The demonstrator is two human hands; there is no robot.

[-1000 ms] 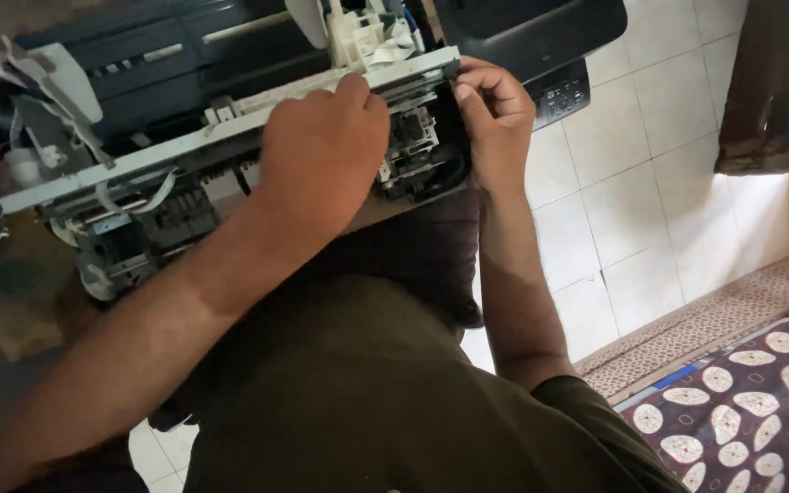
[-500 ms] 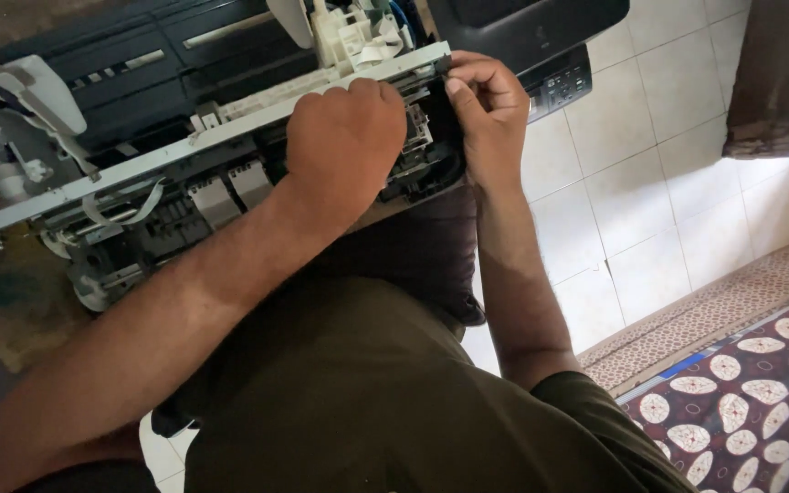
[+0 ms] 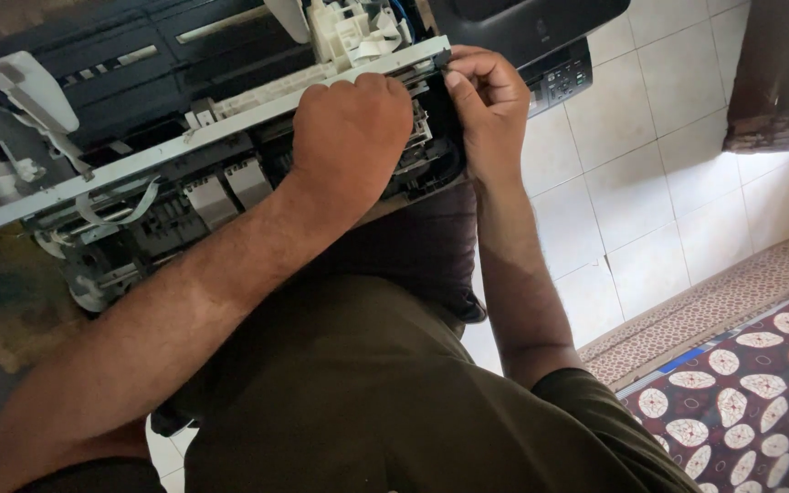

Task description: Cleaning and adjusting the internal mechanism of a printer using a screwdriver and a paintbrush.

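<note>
Opened printer (image 3: 139, 173) fills the upper left of frame, resting on the person's lap. Left hand (image 3: 351, 137) sits knuckles-up on its pale metal rail (image 3: 230, 128), fingers curled over the far edge, tips hidden, grip unclear. Right hand (image 3: 490, 105) at upper centre, fingers pressed together, pinching the rail's right end. Tiled floor (image 3: 650, 183) right.

Both hands on an opened printer (image 3: 184, 137) — left hand (image 3: 351, 137) atop, right hand (image 3: 486, 105) gripping its end.
</note>
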